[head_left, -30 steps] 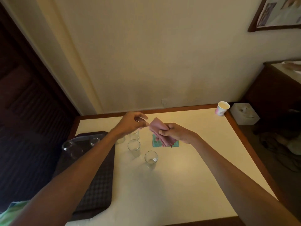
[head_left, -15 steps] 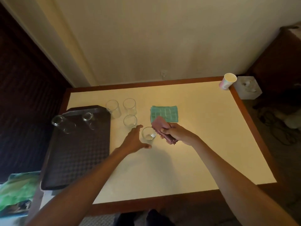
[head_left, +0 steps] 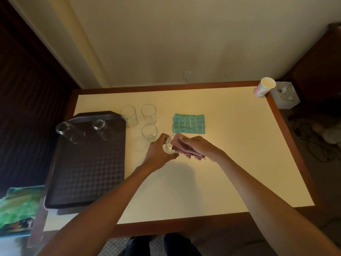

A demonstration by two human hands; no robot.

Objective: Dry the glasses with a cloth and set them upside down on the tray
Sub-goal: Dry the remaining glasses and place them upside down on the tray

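Observation:
My left hand (head_left: pixel 159 152) grips a clear glass (head_left: pixel 168 146) at the middle of the table. A folded pink cloth (head_left: pixel 181 149) is held in my right hand (head_left: pixel 198 147) and pressed against that glass's rim. Three more upright glasses (head_left: pixel 149 131) stand just behind, beside the tray. The dark textured tray (head_left: pixel 86 163) lies at the left with two glasses (head_left: pixel 69 131) upside down at its far end.
A teal cloth (head_left: pixel 188 123) lies flat behind my hands. A paper cup (head_left: pixel 264 87) stands at the table's far right corner, with a white box (head_left: pixel 285 97) beyond the edge. A green printed bag (head_left: pixel 17 209) sits at the lower left.
My left hand came down from the cloth and closed round the nearest glass. My right hand brought the pink cloth against it. The camera tilted down toward the table.

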